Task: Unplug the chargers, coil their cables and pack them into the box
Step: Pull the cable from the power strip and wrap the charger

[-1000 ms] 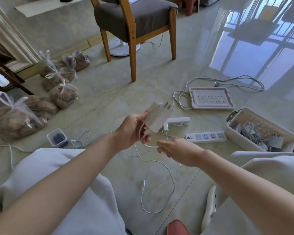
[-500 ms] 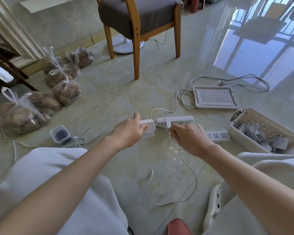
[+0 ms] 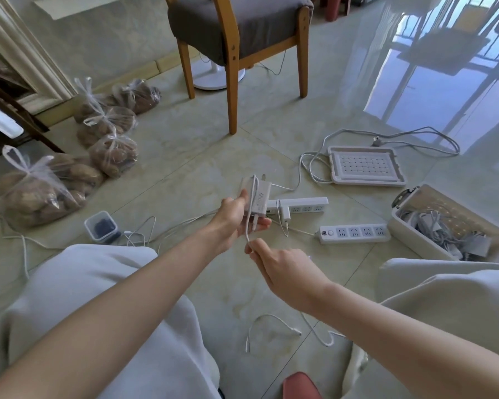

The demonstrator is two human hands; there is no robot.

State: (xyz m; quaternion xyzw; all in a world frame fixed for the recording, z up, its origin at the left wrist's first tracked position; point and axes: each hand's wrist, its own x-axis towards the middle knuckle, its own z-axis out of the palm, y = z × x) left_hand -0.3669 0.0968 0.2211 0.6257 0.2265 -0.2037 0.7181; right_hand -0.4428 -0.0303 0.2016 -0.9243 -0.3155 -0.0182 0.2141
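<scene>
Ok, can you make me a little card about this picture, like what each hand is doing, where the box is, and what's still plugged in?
Left hand: grips a white charger, held above the floor
Right hand: pinches the charger's cable just below it
Cable: runs over the charger; loose end lies on the floor
Box: open, on the floor at the right, chargers and cables inside
Still plugged in: one small charger in the far power strip
Near power strip: sockets free

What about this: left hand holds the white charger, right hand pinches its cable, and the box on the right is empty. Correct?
Not quite. The head view shows the box already holds chargers and cables. The left hand does hold the white charger and the right hand pinches its cable.
</scene>
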